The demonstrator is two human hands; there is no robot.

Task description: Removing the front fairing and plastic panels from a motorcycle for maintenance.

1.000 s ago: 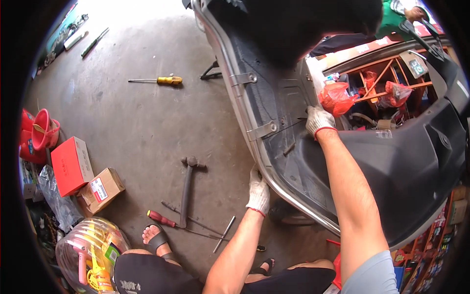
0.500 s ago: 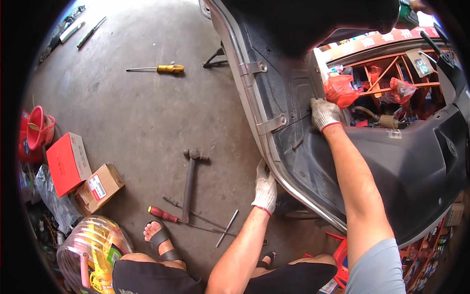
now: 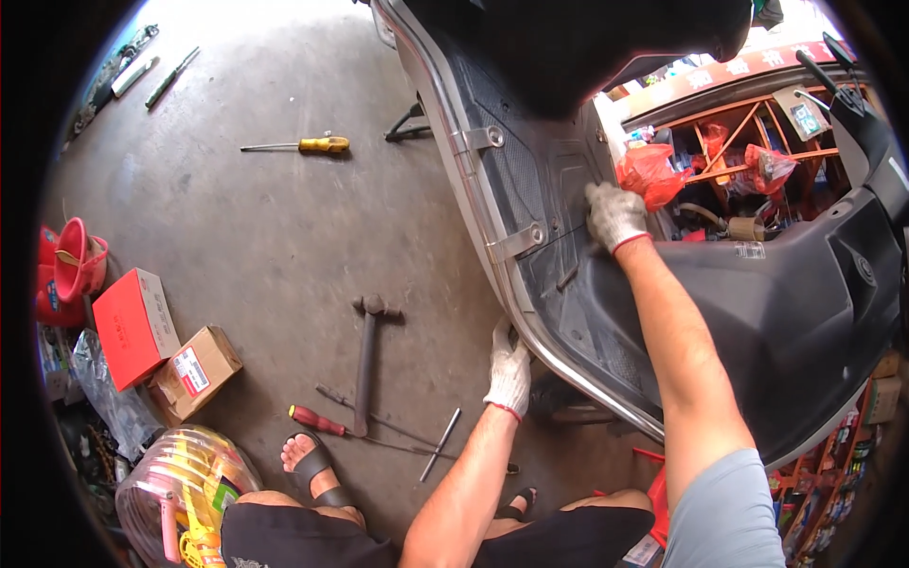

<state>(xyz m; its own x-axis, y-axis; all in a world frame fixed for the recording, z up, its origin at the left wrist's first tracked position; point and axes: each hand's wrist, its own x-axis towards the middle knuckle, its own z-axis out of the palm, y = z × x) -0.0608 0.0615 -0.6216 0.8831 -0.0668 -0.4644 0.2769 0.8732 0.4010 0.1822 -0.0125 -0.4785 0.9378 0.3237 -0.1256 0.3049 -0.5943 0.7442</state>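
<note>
At the far left of the floor [image 3: 256, 237] sit red buckets [image 3: 80, 260], with a red box [image 3: 130, 329] and a brown cardboard box [image 3: 197, 374] nearer, side by side. To their right, a yellow screwdriver [image 3: 322, 145] lies on the far part of the floor; nearer, a red screwdriver [image 3: 317, 420] lies just beside the handle end of a hammer [image 3: 367, 360]. The gloved left hand [image 3: 508, 364] is up against the metal rail [image 3: 544, 352] along the left edge of a scooter [image 3: 748, 322], which fills the right side; its fingers are partly hidden, so I cannot tell whether its grip is clamped. Farther right, the gloved right hand [image 3: 617, 216] is over the footboard [image 3: 559, 175], fingers curled but blurred; I cannot tell what its grip holds. Beyond it hangs a red plastic bag [image 3: 651, 175].
</note>
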